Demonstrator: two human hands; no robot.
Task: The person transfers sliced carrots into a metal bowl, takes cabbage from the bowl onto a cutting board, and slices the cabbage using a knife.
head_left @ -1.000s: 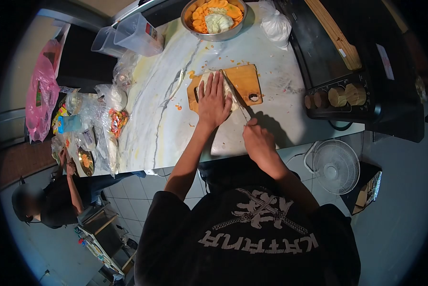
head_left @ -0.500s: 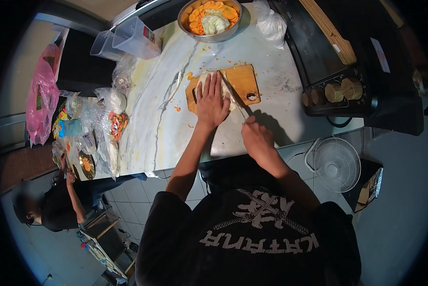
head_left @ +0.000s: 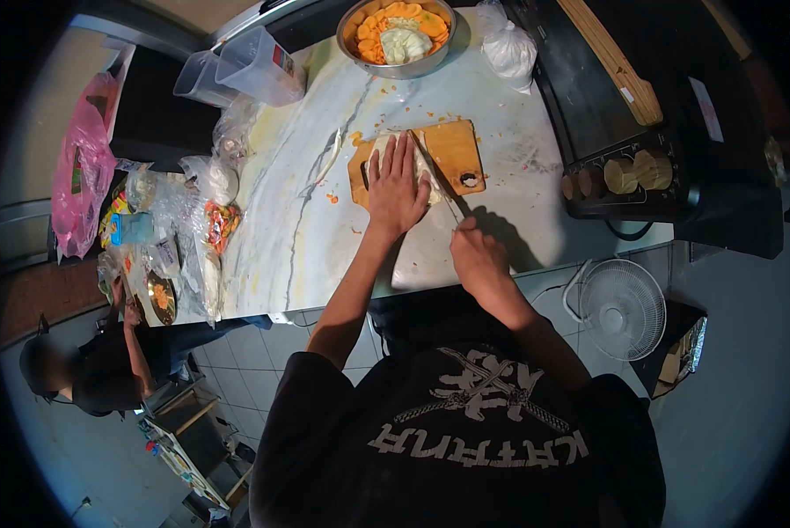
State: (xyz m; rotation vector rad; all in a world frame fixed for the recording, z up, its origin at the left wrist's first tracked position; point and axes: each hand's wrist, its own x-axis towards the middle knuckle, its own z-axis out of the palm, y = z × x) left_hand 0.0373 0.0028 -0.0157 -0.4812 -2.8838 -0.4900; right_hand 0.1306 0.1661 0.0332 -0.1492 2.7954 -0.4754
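Note:
My left hand [head_left: 398, 195] lies flat with fingers stretched, pressing on a pale, cream-coloured piece of food [head_left: 435, 195] that it mostly covers, so I cannot tell its kind. Under both is a wooden cutting board [head_left: 459, 145] with a hole at its right end. My right hand [head_left: 480, 255] is closed around the handle of a knife [head_left: 442, 183]. The blade points away from me, along the food's right side, close to my left fingers. Orange scraps and a pale strip [head_left: 332, 151] lie on the marble counter around the board.
A metal bowl [head_left: 413, 69] of orange slices and pale chunks stands at the back, beside a tied white bag [head_left: 509, 53]. Clear plastic containers [head_left: 259, 70] and bagged food are on the left. An oven [head_left: 624, 167] stands right. Another person [head_left: 105, 370] works at far left.
The view has shifted slightly, moving the counter things a little right. Both hands keep nearly the same place on the board and the knife.

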